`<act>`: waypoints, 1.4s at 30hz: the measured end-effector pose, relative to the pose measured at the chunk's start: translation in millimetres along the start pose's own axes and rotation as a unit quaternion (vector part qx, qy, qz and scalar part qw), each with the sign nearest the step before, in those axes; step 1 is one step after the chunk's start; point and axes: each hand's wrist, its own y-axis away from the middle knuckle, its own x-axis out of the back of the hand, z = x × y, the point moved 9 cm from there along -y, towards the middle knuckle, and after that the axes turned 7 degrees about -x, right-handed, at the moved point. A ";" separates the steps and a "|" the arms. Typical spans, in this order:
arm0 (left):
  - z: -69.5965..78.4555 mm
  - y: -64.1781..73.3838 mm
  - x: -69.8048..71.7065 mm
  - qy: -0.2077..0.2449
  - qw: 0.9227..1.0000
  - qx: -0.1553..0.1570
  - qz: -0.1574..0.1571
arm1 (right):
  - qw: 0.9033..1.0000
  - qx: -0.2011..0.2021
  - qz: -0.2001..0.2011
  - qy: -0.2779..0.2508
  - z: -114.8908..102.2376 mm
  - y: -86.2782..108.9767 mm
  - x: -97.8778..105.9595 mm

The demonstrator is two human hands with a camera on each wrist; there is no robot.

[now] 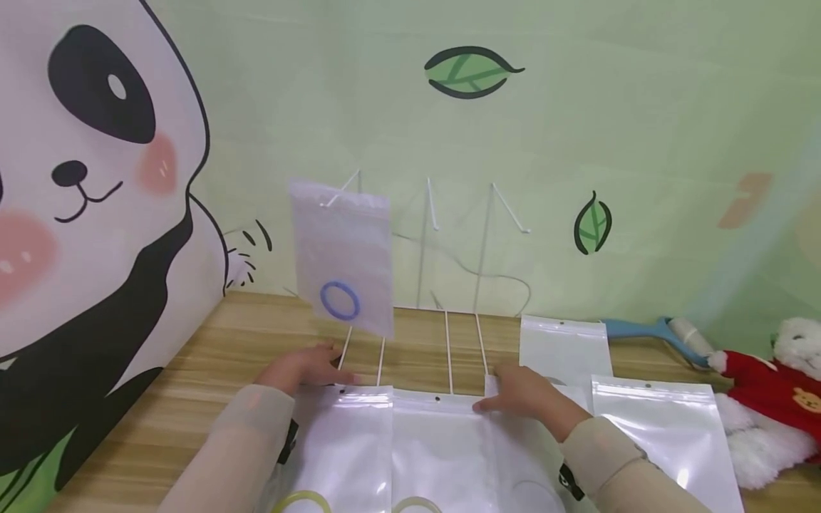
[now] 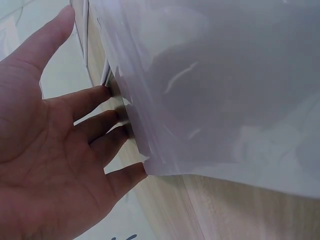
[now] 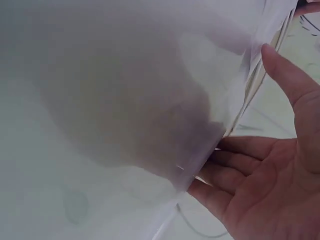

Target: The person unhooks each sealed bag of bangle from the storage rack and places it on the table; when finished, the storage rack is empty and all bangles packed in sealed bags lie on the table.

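Note:
Clear zip bags lie in a row on the table. The left bag [image 1: 349,445] holds a yellow ring [image 1: 301,494], the middle bag [image 1: 442,442] a pale yellow ring [image 1: 415,500], and the right bag [image 1: 524,445] a whitish ring [image 1: 537,484]. My left hand [image 1: 306,367] touches the left bag's top corner with spread fingers; its thumb is apart from the bag in the left wrist view. My right hand [image 1: 527,396] is at the right bag's top edge. Its fingers [image 3: 220,175] reach under that edge, fairly straight, and the thumb lies near the middle bag.
A white wire rack [image 1: 448,349] stands behind the bags, with hooks above. From its left hook hangs a bag [image 1: 340,242] with a blue ring [image 1: 340,300]. More bags [image 1: 661,434], a blue-handled roller [image 1: 641,329] and a plush toy [image 1: 779,399] lie at right.

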 end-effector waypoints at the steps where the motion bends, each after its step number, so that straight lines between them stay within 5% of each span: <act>1: 0.4 0.4 0.2 0.000 1.000 0.000 0.000 | 1.000 -0.002 -0.002 0.001 1.2 -0.5 -0.2; 11: 0.9 0.1 6.7 0.028 0.999 -0.046 -0.003 | 0.999 0.022 -0.038 0.019 1.8 -9.5 3.0; 18: -26.5 -0.4 26.7 0.163 0.984 -0.042 0.055 | 0.999 0.026 -0.032 0.004 1.3 -14.1 5.7; 24: -53.2 4.0 69.0 0.255 0.950 0.027 0.178 | 0.999 0.010 -0.020 0.028 -1.2 -14.2 6.2; 26: -56.4 6.9 89.3 0.269 0.930 0.041 0.246 | 0.999 0.007 -0.017 0.041 -2.9 -14.5 6.7; 28: -55.5 10.8 108.6 0.295 0.902 0.035 0.314 | 0.999 0.004 -0.017 0.048 -5.0 -14.8 6.9; 30: -51.6 14.8 126.3 0.310 0.875 0.009 0.373 | 0.999 0.001 -0.018 0.052 -6.6 -15.5 6.5; 33: -44.2 21.4 144.4 0.312 0.847 -0.024 0.429 | 0.998 -0.002 -0.018 0.059 -7.8 -17.2 5.3; 39: -37.4 39.8 153.2 0.288 0.820 -0.024 0.493 | 0.997 -0.004 -0.014 0.074 -8.4 -19.7 4.3; 42: -32.9 51.7 152.2 0.262 0.817 -0.034 0.512 | 0.997 0.001 -0.010 0.077 -9.7 -20.4 5.1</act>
